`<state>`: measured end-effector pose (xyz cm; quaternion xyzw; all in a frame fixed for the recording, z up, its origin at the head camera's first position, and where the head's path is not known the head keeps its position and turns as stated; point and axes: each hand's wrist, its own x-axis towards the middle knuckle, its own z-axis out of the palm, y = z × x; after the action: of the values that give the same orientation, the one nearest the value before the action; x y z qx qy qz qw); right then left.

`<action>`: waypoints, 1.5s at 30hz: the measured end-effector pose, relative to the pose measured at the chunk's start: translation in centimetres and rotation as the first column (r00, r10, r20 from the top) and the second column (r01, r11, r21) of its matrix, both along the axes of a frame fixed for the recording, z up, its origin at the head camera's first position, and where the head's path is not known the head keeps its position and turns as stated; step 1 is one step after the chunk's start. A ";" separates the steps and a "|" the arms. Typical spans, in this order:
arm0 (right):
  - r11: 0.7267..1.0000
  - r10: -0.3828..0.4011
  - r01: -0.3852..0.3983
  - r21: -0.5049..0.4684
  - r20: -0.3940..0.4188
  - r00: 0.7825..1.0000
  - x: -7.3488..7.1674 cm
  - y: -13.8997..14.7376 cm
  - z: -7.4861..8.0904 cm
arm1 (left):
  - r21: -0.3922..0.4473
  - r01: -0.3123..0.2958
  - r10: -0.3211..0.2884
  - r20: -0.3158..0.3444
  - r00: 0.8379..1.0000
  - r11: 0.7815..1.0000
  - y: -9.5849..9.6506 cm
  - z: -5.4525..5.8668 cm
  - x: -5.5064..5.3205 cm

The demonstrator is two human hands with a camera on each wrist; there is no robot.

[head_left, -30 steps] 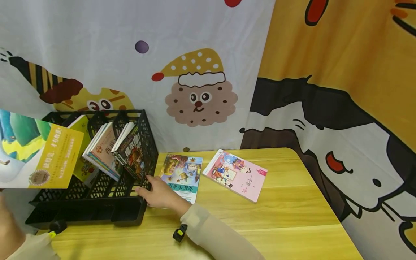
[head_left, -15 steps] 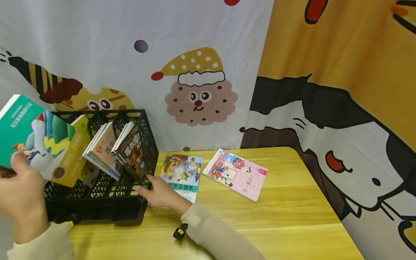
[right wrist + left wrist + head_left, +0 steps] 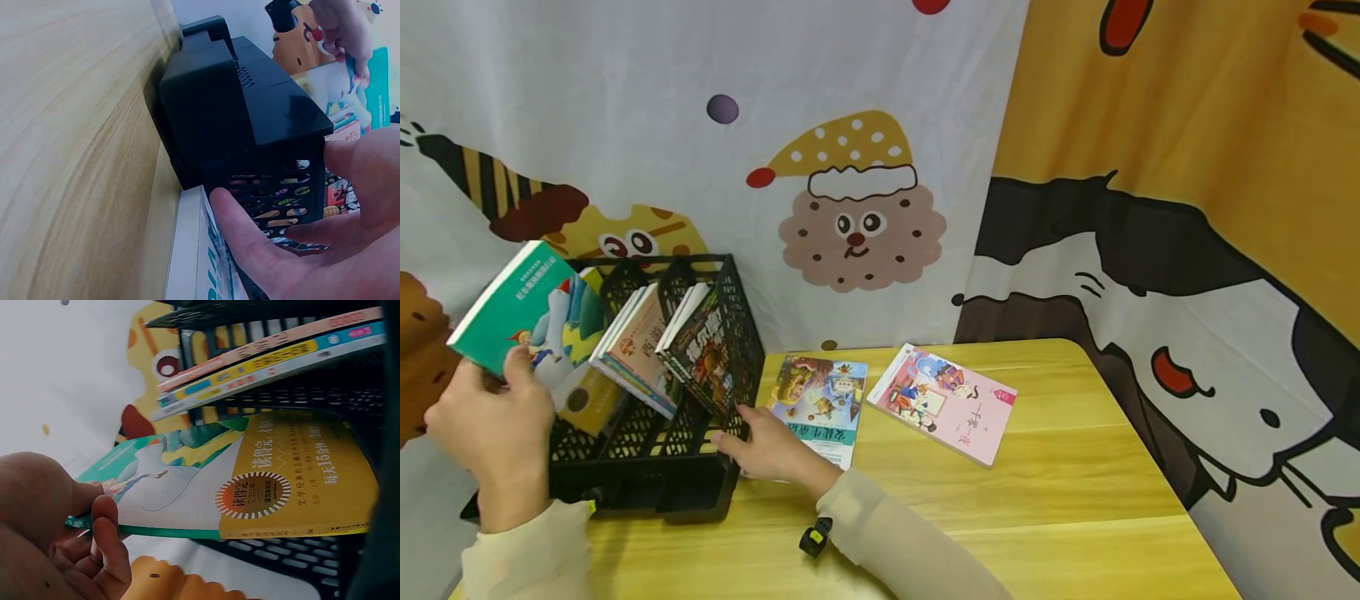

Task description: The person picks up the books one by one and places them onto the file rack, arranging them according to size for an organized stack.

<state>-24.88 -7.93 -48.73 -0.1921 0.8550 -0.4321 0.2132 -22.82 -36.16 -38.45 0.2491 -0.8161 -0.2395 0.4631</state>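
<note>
Tilted, a green, white and yellow book (image 3: 561, 325) leans over the left part of a black rack (image 3: 741, 329), its yellow lower end reaching in among the dividers; whether it touches the bottom, I cannot tell. The left hand (image 3: 497, 429) pinches its upper part, thumb on the front cover and fingers behind. Just right of it, a slanting stack of thin books (image 3: 643, 342) with a pinkish cover on top stands in the rack, then a few dark-covered books (image 3: 703, 350) nearest the right side wall. That wall's near end is held by the right hand (image 3: 775, 446), its fingers against the perforated outer face. Beside the rack, a blue-and-teal book (image 3: 823, 396) lies flat on the wood-grain worktop (image 3: 1075, 500), and a pink book (image 3: 951, 404) farther right. Behind hangs a cartoon-printed cloth (image 3: 647, 67).
</note>
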 end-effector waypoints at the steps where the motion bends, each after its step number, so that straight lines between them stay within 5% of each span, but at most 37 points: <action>1: 1.000 -0.002 0.002 0.001 0.000 1.000 0.0 0.0 0.0 | -0.002 0.009 -0.009 0.009 1.000 1.000 0.1 -0.2 -0.2; 8: 1.000 -0.004 0.004 0.001 -0.004 1.000 -0.2 0.0 -0.1 | -0.014 0.054 -0.053 0.087 0.995 0.998 -0.2 -1.4 -1.1; 21: 1.000 0.022 -0.022 -0.006 -0.006 1.000 0.0 -0.1 -0.1 | 0.102 0.107 -0.128 0.232 0.964 0.989 -1.5 -3.6 -1.8; 29: 1.000 0.027 -0.027 -0.003 -0.008 1.000 -0.2 0.0 -0.1 | 0.135 0.096 -0.125 0.231 0.965 0.986 -1.7 -4.5 -2.6; 37: 1.000 0.024 -0.024 0.003 -0.008 1.000 -0.3 0.3 -0.1 | 0.157 0.066 -0.104 0.247 0.964 0.985 -1.1 -4.1 -2.4; 40: 0.999 0.038 -0.038 -0.004 0.002 0.999 -0.2 0.7 0.1 | 0.104 -0.012 -0.023 0.329 0.944 0.995 -0.6 -3.6 -1.9; 45: 0.996 0.091 -0.091 0.009 -0.007 0.996 0.0 1.5 0.9 | 0.048 -0.164 0.123 0.474 0.872 0.985 -0.3 -2.4 -1.0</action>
<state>-24.90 -6.42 -47.78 -0.2317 0.8479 -0.4175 0.2302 -23.83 -36.48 -40.81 0.3794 -0.8720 -0.1721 0.2570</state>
